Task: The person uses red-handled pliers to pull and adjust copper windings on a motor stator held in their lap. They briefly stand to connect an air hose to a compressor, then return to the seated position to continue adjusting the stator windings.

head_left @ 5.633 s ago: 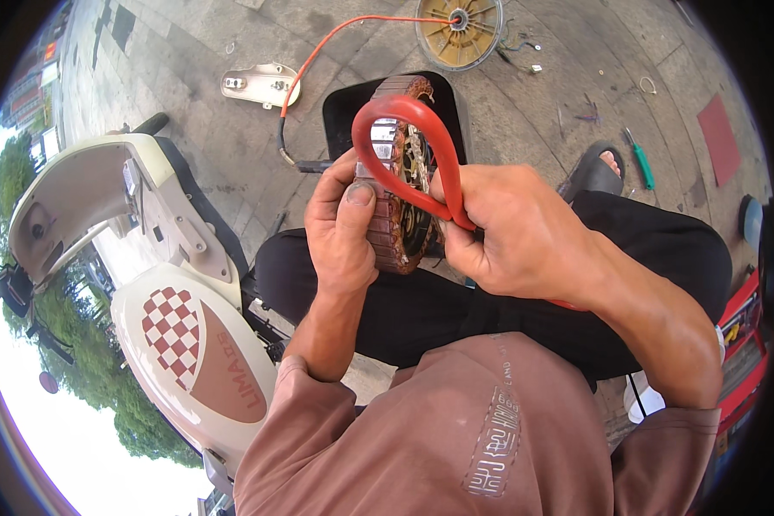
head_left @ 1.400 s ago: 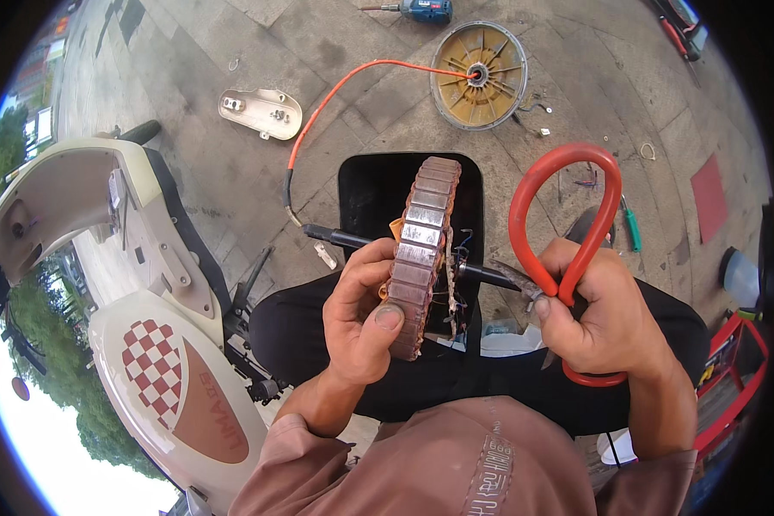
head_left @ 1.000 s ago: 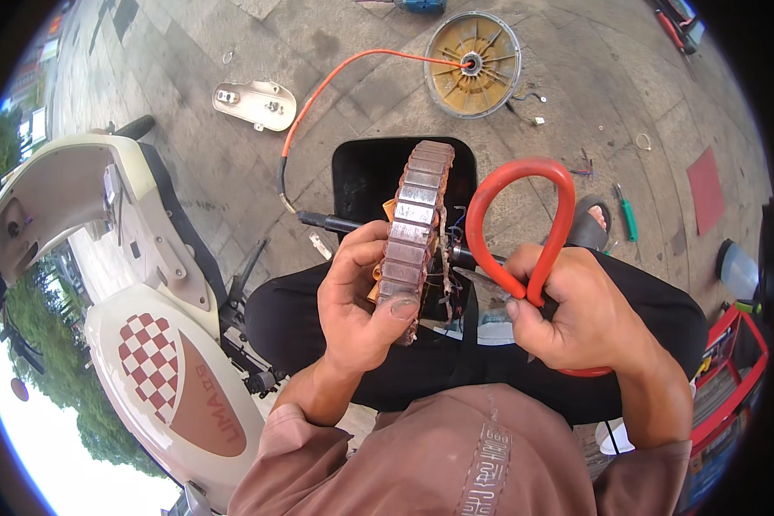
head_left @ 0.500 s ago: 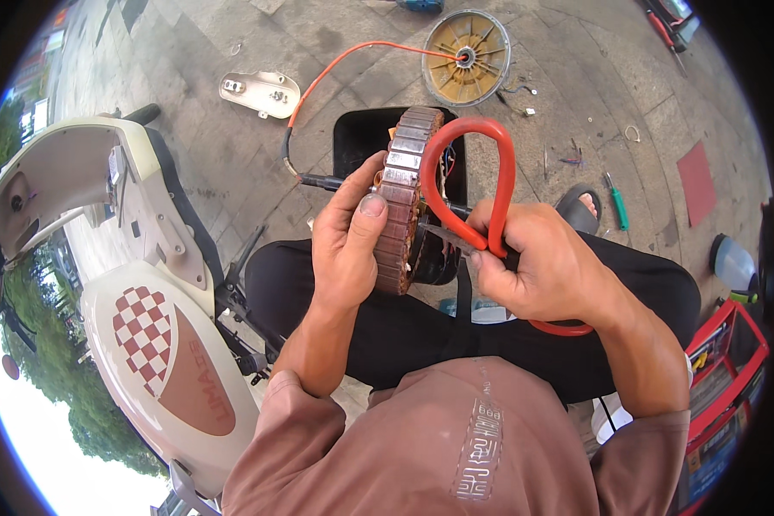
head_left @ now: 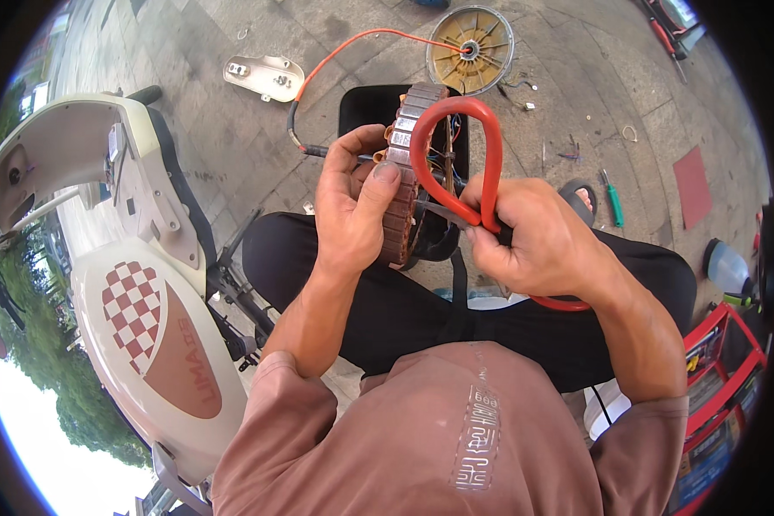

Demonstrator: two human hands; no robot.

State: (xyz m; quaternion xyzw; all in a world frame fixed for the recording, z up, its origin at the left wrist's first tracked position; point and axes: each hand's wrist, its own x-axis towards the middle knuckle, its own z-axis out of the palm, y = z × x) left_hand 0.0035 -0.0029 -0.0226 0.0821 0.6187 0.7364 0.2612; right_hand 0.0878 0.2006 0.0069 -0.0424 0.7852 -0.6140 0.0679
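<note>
A ring-shaped motor stator [head_left: 396, 230] with a ribbed metal rim and copper windings stands on edge above my lap. My left hand [head_left: 350, 211] grips its left side, thumb on the rim and fingers curled round behind. In my right hand [head_left: 533, 232] is a pair of scissors [head_left: 493, 138] with big red loop handles; one loop sticks up in front of the stator. Their metal blades point left at the stator's right face, beside the windings. Whether the tips touch a wire cannot be made out. Thin coloured wires show behind the red loop.
A black bin [head_left: 361, 103] stands behind the stator. Beyond it lie a round motor cover [head_left: 447, 56] with an orange cable [head_left: 344, 43] and a cream plastic cover [head_left: 267, 76]. A green screwdriver [head_left: 612, 202] lies right; a cream scooter [head_left: 138, 344] stands left, a red tool rack [head_left: 714, 378] lower right.
The stator, both hands and the scissors sit slightly higher in the picture. My left fingers have shifted a little on the stator; both grips are kept.
</note>
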